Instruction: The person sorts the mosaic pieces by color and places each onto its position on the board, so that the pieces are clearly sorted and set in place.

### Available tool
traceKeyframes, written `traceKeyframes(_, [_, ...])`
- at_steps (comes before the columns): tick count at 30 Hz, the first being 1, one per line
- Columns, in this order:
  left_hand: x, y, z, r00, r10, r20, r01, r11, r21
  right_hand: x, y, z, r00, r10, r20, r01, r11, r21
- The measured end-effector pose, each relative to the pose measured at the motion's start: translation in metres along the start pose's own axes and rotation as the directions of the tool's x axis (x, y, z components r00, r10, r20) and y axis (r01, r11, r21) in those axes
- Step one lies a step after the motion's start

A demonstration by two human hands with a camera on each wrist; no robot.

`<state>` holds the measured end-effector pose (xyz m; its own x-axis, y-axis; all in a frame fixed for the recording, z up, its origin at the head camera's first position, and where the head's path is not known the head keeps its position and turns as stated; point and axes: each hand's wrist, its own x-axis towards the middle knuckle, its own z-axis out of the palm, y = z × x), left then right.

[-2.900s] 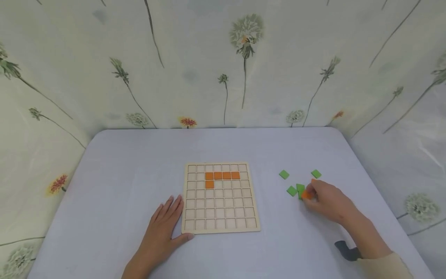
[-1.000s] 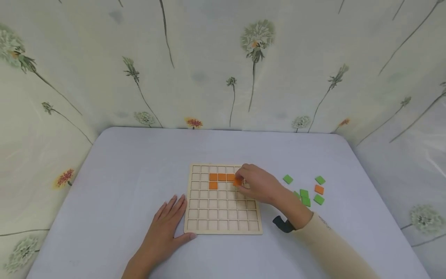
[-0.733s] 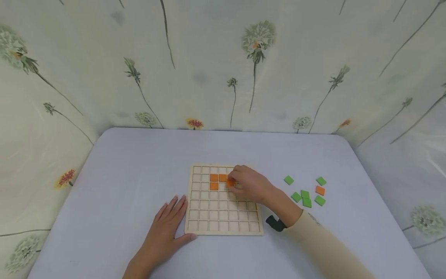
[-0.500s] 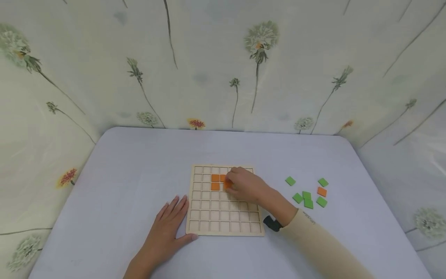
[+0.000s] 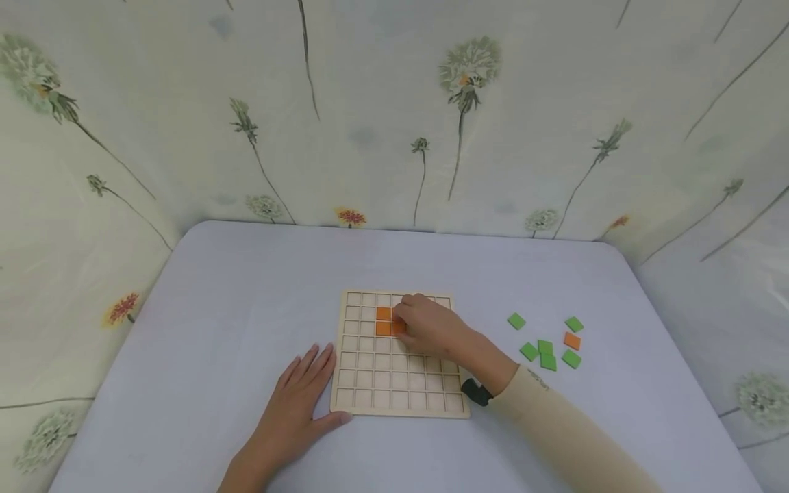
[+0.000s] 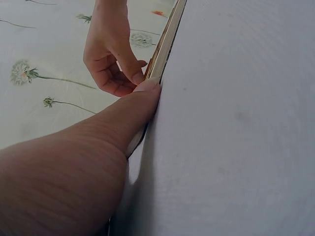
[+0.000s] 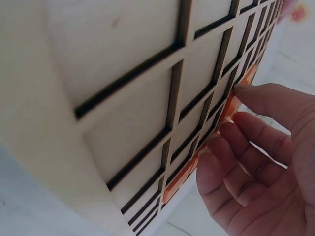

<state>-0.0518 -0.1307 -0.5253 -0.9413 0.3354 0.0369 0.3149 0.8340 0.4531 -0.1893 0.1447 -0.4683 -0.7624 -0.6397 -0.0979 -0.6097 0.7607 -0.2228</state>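
Note:
A square wooden grid board (image 5: 382,380) lies on the table. My left hand (image 5: 292,407) rests flat beside it, straight fingers along its left edge and thumb at the near left corner. In the left wrist view the thumb (image 6: 133,108) touches the board's side. Over the board, my right hand (image 5: 434,329) pinches an orange square tile (image 5: 398,328) between thumb and fingertips, right at the cell beside a seated orange tile (image 5: 383,329). Another orange tile (image 5: 383,313) sits in the row behind; that row's right part is hidden by the hand.
Several green tiles (image 5: 516,320) and one loose orange tile (image 5: 572,340) lie on the white table (image 5: 246,287) right of the board. A dark object (image 5: 476,392) shows at my right wrist. A flower-patterned curtain (image 5: 370,103) stands behind the table.
My right hand has picked an orange tile from the loose ones, carried it left over the board and brought it down at a cell. The left hand stays at the board's edge.

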Motion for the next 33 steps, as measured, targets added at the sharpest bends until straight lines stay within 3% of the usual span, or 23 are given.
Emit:
traceKeyframes(12, [-0.0001, -0.0026, 0.0000, 1.000, 0.008, -0.007, -0.008, 1.000, -0.001, 0.0018, 0.0008, 0.0008, 1.000, 0.013, -0.006, -0.013, 0.999, -0.041])
traceKeyframes(20, [0.0010, -0.0018, 0.0009, 0.999, -0.030, 0.045, 0.031, 0.999, -0.016, 0.0016, -0.0014, -0.0001, 0.998, 0.061, 0.023, -0.060, 0.996, -0.059])
traceKeyframes(33, [0.0016, 0.0003, 0.0002, 0.997, -0.041, 0.059, 0.041, 0.999, 0.005, -0.0017, 0.0019, -0.0020, 0.997, 0.070, 0.024, -0.070, 0.997, -0.023])
